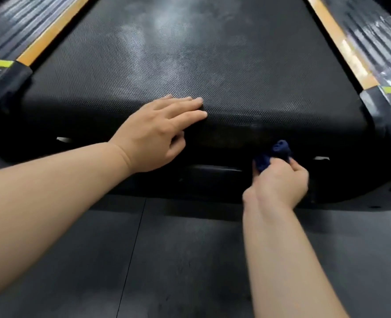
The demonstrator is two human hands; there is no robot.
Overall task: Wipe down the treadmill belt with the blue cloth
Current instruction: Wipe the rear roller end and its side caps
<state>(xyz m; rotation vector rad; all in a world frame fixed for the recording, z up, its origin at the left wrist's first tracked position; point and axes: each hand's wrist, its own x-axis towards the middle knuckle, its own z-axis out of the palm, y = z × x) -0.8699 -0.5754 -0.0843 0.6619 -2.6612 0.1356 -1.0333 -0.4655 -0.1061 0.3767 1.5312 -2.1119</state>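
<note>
Dark rubber floor tiles point(190, 260) lie nearest, at the treadmill's foot. The left hand point(153, 136) rests flat on the rear edge of the black textured treadmill belt point(190, 53), fingers straight and close together. The right hand point(279, 180), lower and to the right, grips the bunched dark-blue cloth point(274, 154), fingers curled round it, against the belt's rounded end

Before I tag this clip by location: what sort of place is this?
Probably a gym or fitness room: a wide treadmill belt between orange-edged side rails, on dark rubber-like floor tiles. The right hand grips a blue cloth at the belt's end.
</note>
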